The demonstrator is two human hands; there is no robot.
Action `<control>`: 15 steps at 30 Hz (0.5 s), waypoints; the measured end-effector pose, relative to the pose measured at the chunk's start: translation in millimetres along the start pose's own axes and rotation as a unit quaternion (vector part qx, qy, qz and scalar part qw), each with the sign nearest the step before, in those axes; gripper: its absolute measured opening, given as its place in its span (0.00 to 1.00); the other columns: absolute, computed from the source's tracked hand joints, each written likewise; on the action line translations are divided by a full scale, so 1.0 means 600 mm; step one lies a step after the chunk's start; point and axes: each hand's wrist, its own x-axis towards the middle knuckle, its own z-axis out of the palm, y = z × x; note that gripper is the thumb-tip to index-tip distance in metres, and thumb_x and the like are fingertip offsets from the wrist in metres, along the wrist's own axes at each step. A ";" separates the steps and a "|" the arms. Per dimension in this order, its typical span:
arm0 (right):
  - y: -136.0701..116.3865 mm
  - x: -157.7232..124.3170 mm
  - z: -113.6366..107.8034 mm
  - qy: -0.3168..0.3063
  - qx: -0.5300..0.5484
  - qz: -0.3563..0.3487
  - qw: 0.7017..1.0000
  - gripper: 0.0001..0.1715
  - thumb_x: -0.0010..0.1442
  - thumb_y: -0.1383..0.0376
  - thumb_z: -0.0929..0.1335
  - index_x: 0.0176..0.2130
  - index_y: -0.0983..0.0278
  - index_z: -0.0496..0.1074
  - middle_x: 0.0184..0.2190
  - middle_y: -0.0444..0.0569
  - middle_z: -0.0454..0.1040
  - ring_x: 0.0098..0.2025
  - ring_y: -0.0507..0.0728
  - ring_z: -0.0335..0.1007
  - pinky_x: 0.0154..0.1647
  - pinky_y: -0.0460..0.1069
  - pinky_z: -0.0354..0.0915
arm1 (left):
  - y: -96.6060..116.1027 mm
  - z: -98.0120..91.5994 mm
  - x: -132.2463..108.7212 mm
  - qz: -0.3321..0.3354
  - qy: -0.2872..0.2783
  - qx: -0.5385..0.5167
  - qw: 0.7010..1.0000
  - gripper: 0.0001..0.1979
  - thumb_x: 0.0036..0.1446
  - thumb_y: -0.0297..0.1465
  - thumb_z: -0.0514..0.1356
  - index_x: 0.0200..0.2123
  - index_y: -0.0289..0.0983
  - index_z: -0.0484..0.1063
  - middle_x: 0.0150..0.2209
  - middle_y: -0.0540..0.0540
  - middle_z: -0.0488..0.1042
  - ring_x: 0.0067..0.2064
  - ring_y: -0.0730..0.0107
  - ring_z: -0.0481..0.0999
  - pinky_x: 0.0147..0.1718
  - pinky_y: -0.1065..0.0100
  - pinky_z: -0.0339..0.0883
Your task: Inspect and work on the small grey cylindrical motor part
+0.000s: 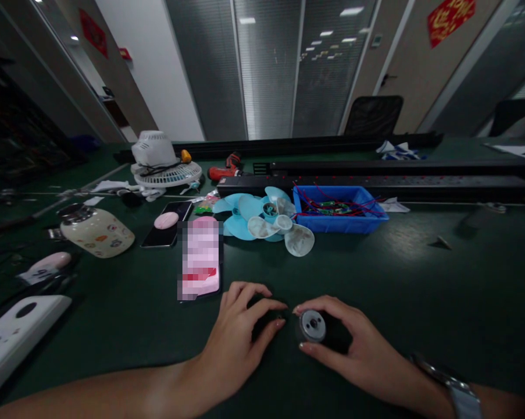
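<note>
My right hand [353,349] is curled around a small round motor [313,326] with a grey metal face, holding it on the dark green table [419,273]. My left hand [240,331] rests just left of it, fingers bent around a small dark part [264,317] that I cannot make out, its fingertips almost touching the motor. A phone [200,259] lies just beyond my left hand.
Blue and clear fan blades [266,221] lie piled mid-table beside a blue bin [340,209] of red-wired boards. A white fan housing [161,160], a red tool [225,169], a sticker-covered jar [97,231], another phone [166,231] and a white device [13,334] sit to the left. Black rails [375,177] run across the back.
</note>
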 end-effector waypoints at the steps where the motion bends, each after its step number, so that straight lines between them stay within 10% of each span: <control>1: 0.000 0.000 0.000 0.000 0.001 -0.002 1.000 0.20 0.56 0.61 0.74 0.49 0.56 0.71 0.46 0.46 0.76 0.49 0.60 0.72 0.52 0.57 0.68 | -0.001 0.001 0.000 0.003 0.003 -0.003 1.000 0.13 0.61 0.29 0.61 0.48 0.47 0.74 0.50 0.45 0.71 0.52 0.54 0.65 0.49 0.51 0.64; 9: 0.002 0.002 0.001 0.001 0.004 -0.012 1.000 0.21 0.56 0.62 0.74 0.49 0.56 0.72 0.46 0.46 0.76 0.49 0.59 0.72 0.51 0.55 0.68 | -0.004 0.002 0.007 0.005 0.015 -0.040 0.999 0.14 0.57 0.25 0.64 0.44 0.47 0.76 0.43 0.49 0.80 0.52 0.53 0.72 0.47 0.51 0.65; 15: 0.006 0.009 0.004 0.003 -0.009 -0.053 0.999 0.23 0.54 0.62 0.76 0.50 0.54 0.73 0.46 0.45 0.78 0.48 0.60 0.73 0.49 0.54 0.67 | 0.018 -0.003 0.022 0.044 0.141 -0.161 0.976 0.06 0.58 0.25 0.64 0.39 0.39 0.75 0.38 0.47 0.80 0.42 0.63 0.78 0.43 0.59 0.71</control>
